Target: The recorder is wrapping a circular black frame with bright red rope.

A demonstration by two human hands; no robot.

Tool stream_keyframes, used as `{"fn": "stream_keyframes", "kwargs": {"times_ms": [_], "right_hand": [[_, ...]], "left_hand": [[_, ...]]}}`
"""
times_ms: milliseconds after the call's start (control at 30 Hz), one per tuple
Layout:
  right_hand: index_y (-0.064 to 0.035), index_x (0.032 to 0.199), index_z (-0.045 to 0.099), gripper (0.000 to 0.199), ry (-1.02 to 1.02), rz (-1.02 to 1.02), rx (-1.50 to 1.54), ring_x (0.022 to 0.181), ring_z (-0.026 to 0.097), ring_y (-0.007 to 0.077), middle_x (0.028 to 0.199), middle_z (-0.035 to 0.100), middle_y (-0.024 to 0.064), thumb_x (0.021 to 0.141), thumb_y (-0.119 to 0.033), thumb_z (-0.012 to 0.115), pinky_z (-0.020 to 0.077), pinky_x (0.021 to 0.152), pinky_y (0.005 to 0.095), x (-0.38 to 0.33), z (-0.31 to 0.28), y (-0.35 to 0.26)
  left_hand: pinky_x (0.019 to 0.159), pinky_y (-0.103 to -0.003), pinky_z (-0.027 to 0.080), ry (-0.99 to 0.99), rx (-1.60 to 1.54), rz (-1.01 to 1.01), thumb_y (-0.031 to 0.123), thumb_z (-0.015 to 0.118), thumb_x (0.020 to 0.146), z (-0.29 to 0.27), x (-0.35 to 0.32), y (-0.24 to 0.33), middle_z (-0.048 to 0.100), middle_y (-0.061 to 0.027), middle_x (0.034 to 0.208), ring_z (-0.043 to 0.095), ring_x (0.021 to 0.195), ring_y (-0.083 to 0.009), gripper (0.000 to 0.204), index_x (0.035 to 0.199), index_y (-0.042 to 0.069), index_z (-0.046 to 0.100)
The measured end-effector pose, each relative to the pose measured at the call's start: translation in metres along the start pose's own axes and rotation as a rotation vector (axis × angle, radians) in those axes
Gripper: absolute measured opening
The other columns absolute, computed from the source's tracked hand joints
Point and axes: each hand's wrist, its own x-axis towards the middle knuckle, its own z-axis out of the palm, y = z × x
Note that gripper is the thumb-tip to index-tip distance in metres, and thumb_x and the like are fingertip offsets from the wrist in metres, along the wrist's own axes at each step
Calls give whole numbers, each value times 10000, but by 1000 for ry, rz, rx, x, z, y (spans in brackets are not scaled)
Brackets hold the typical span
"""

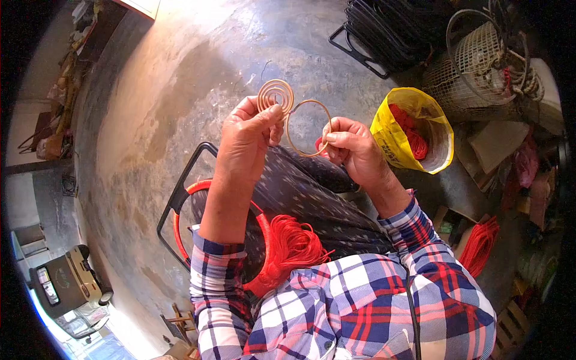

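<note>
My left hand pinches a tan spiral coil, of cane or similar strip, between thumb and fingers. Beside the spiral, and seemingly joined to it, is a round tan ring. Its right edge is gripped by my right hand, thumb against bent fingers. A bit of red shows behind the ring near that hand. On my lap, below my left forearm, lies a hoop wrapped in orange-red cord, with a thick bunch of loose red cord at its side.
A black metal frame stands left of my lap. To the right is a yellow bag holding red cord. Farther off are stacked black frames and a mesh basket. Another red cord bundle lies at the right.
</note>
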Motion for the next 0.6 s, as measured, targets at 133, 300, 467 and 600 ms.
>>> {"fn": "stream_keyframes", "kwargs": {"times_ms": [133,300,467,600], "right_hand": [[-52,852,613,165,-8,1,24,538,453,50,639,530,-33,841,-216,604,330,505,199,-1,0,1],[-55,847,612,153,-2,-3,31,534,451,47,639,526,-35,840,-207,602,330,501,199,0,-2,1],[-52,849,609,153,-12,12,18,533,449,45,641,525,-36,838,-205,606,333,501,195,-1,-1,-1],[-50,850,608,154,-18,11,32,533,449,45,642,526,-36,837,-203,610,334,499,194,0,-1,-1]], "left_hand": [[527,-230,432,-7,38,18,108,641,880,-1,0,-1,623,-14,790,560,592,-88,154,1005,37,587],[534,-222,387,20,36,17,88,682,841,0,-1,0,615,-24,793,537,614,-94,168,965,41,579],[536,-227,389,1,6,1,89,683,841,-1,0,1,613,-26,792,534,613,-98,173,968,38,578],[536,-223,389,3,3,18,82,688,836,0,0,1,612,-25,795,534,616,-96,178,969,36,579]]}}
